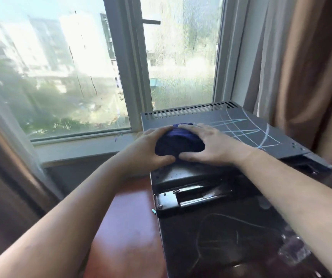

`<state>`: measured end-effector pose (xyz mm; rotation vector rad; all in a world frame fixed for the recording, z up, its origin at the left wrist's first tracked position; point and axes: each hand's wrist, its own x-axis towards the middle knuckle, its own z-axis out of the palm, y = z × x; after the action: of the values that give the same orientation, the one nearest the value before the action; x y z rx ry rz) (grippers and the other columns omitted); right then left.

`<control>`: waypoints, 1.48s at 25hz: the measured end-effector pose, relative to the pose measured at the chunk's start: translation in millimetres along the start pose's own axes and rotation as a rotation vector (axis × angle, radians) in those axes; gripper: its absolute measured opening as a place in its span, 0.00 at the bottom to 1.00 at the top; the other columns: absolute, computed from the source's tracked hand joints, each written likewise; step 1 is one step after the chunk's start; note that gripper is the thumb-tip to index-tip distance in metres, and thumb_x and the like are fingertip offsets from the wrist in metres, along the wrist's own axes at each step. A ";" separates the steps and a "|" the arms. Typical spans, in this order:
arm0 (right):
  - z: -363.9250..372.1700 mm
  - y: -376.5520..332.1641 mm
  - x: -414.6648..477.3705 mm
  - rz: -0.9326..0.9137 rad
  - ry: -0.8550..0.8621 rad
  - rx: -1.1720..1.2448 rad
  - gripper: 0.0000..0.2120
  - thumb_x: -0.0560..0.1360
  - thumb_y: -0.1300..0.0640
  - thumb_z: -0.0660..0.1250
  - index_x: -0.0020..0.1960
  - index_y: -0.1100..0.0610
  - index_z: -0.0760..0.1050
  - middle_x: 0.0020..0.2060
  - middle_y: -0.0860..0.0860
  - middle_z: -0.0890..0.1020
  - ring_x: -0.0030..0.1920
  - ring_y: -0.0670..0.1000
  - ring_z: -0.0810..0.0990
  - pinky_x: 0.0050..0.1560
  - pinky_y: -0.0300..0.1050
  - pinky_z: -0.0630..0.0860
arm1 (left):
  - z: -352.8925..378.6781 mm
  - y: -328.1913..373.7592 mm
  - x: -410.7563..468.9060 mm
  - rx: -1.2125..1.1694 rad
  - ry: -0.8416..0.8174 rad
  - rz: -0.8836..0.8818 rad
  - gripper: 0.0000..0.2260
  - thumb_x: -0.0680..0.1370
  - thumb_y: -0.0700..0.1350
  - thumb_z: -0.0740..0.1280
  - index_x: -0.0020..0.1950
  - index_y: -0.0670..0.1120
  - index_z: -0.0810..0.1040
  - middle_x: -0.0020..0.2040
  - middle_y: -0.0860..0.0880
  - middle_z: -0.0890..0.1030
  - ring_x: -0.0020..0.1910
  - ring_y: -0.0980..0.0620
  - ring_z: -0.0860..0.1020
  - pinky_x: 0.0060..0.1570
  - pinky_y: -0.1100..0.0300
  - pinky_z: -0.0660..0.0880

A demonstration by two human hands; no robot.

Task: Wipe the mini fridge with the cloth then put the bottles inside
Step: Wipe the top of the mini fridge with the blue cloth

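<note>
A black mini fridge [277,141] stands in front of the window, its flat top marked with pale blue chalk lines. A bunched dark blue cloth [178,142] lies on the near left part of that top. My left hand [147,151] clasps the cloth from the left and my right hand [211,145] presses on it from the right. The fridge door [221,241] stands open toward me, its hinge bracket visible below my wrists. A clear bottle [293,251], blurred, shows at the lower right beside my right forearm.
A reddish wooden surface [127,227] lies left of the fridge. The white window sill [77,151] runs behind it. Brown and sheer curtains [305,63] hang close on the right, and more curtain hangs at the left edge.
</note>
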<state>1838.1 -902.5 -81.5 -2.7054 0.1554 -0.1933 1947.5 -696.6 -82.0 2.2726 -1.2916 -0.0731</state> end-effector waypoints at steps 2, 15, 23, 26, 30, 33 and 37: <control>-5.3 -0.3 0.3 -0.082 0.132 0.061 0.30 0.71 0.41 0.75 0.71 0.44 0.75 0.64 0.51 0.82 0.65 0.53 0.78 0.65 0.43 0.71 | -2.3 13.7 5.9 0.010 0.123 -0.038 0.24 0.73 0.50 0.74 0.69 0.59 0.78 0.55 0.53 0.85 0.55 0.52 0.83 0.60 0.51 0.78; -20.2 28.0 -96.6 -0.114 -0.006 0.060 0.31 0.78 0.45 0.69 0.79 0.38 0.63 0.80 0.47 0.66 0.80 0.47 0.62 0.81 0.43 0.54 | 47.2 90.2 -59.0 0.350 0.040 -0.060 0.31 0.81 0.61 0.63 0.83 0.61 0.57 0.83 0.56 0.60 0.81 0.54 0.55 0.81 0.55 0.55; 29.8 -30.1 -96.9 -0.140 0.059 -0.070 0.34 0.82 0.36 0.52 0.83 0.39 0.43 0.85 0.51 0.47 0.84 0.53 0.46 0.82 0.53 0.43 | 61.3 52.5 -93.4 0.385 0.317 -0.027 0.29 0.77 0.55 0.61 0.74 0.44 0.77 0.74 0.47 0.77 0.72 0.47 0.75 0.70 0.55 0.69; 24.4 -38.0 -63.8 -0.118 -0.009 -0.061 0.34 0.82 0.36 0.53 0.83 0.39 0.40 0.85 0.50 0.45 0.84 0.53 0.44 0.83 0.52 0.42 | 48.6 27.2 -76.0 0.315 0.279 -0.037 0.29 0.80 0.57 0.58 0.77 0.45 0.73 0.77 0.49 0.72 0.78 0.57 0.64 0.76 0.67 0.56; 13.3 -18.1 13.2 -0.093 -0.113 -0.077 0.34 0.83 0.40 0.57 0.82 0.36 0.42 0.85 0.51 0.46 0.84 0.55 0.47 0.83 0.54 0.45 | 27.4 -13.2 -17.6 0.227 0.089 -0.119 0.35 0.78 0.67 0.48 0.84 0.57 0.53 0.83 0.62 0.51 0.81 0.69 0.43 0.80 0.66 0.44; 1.1 -0.2 80.2 -0.045 -0.168 -0.090 0.33 0.83 0.44 0.60 0.82 0.36 0.46 0.85 0.51 0.49 0.84 0.56 0.52 0.83 0.52 0.47 | 17.2 -51.3 45.5 0.175 -0.010 -0.143 0.31 0.84 0.59 0.56 0.85 0.55 0.50 0.85 0.59 0.50 0.84 0.61 0.45 0.82 0.60 0.43; -8.4 16.0 142.7 0.005 -0.147 -0.069 0.33 0.83 0.47 0.63 0.83 0.40 0.51 0.84 0.53 0.54 0.83 0.52 0.54 0.81 0.47 0.49 | 10.8 -84.5 120.4 0.152 -0.076 -0.141 0.31 0.86 0.52 0.59 0.86 0.48 0.50 0.86 0.49 0.51 0.85 0.52 0.47 0.80 0.59 0.43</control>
<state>1975.9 -940.0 -64.7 -2.7751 0.1276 0.0124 2076.3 -764.5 -106.0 2.5110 -1.2095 -0.1153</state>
